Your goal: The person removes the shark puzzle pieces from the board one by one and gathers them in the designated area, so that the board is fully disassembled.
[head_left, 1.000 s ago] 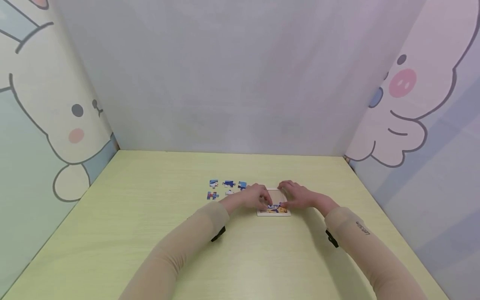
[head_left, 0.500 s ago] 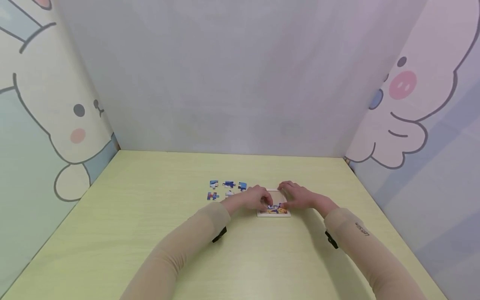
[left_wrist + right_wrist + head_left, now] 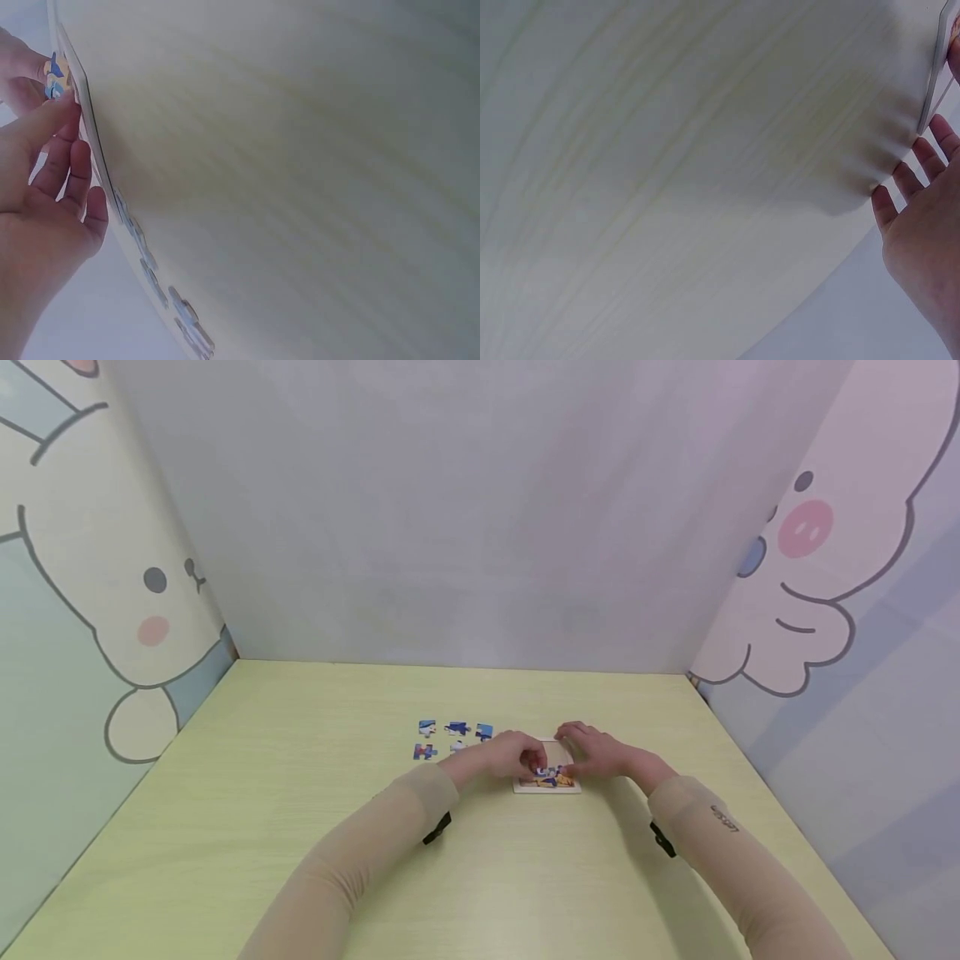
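A small white-rimmed puzzle tray (image 3: 547, 791) lies on the table, its near part filled with colourful jigsaw pieces (image 3: 553, 782) and its far part bare. Over the tray's left side, my left hand (image 3: 512, 754) pinches a blue-and-white jigsaw piece (image 3: 541, 772) between thumb and curled fingers, against the row of laid pieces. My right hand (image 3: 597, 752) rests at the tray's right side with its thumb by the laid pieces. In the right wrist view, the fingers of that hand (image 3: 922, 217) are spread and fairly straight along the tray edge (image 3: 931, 82). My left hand covers the tray's left rim.
Left of the tray, several loose jigsaw pieces lie in two rows, among them a blue piece (image 3: 457, 728) and a red-and-blue piece (image 3: 424, 752). My left forearm partly hides the nearer row. A grey wall (image 3: 465, 527) stands behind the pale yellow table (image 3: 300, 735).
The pinched jigsaw piece and my left fingertips have shifted very slightly within the tray. My right hand and the loose pieces have stayed in place.
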`<state>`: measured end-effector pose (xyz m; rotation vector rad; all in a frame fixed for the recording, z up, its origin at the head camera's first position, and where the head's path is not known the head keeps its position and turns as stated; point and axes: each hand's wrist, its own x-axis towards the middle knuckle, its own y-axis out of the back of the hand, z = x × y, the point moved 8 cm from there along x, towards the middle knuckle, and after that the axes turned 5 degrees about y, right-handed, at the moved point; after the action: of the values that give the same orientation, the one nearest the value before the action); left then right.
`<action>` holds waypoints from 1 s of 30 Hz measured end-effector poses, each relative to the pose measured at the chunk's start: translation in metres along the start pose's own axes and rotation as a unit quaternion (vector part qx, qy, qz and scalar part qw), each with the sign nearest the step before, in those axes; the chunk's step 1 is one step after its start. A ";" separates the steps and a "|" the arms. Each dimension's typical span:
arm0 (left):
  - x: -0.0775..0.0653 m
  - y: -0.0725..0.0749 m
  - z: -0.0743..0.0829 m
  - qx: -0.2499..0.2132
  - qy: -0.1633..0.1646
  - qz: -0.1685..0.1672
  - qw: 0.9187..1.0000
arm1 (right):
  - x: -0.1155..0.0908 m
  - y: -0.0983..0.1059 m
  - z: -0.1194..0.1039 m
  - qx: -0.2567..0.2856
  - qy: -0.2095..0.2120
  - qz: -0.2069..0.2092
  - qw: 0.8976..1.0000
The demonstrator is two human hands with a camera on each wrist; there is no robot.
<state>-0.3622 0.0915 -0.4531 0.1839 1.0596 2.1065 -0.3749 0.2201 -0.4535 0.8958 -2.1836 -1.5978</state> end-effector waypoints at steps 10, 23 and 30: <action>-0.001 0.005 0.003 -0.012 -0.026 0.007 1.000 | -0.001 0.001 -0.001 0.005 -0.006 -0.001 1.000; -0.007 0.007 0.011 -0.007 -0.022 0.019 1.000 | 0.000 0.000 0.001 0.004 -0.001 0.001 1.000; -0.017 0.017 0.017 -0.016 -0.034 0.014 0.999 | 0.000 -0.002 0.004 0.005 -0.021 -0.009 1.000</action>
<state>-0.3521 0.0842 -0.4266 0.2544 0.9870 2.1266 -0.3767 0.2228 -0.4564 0.8954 -2.2203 -1.6302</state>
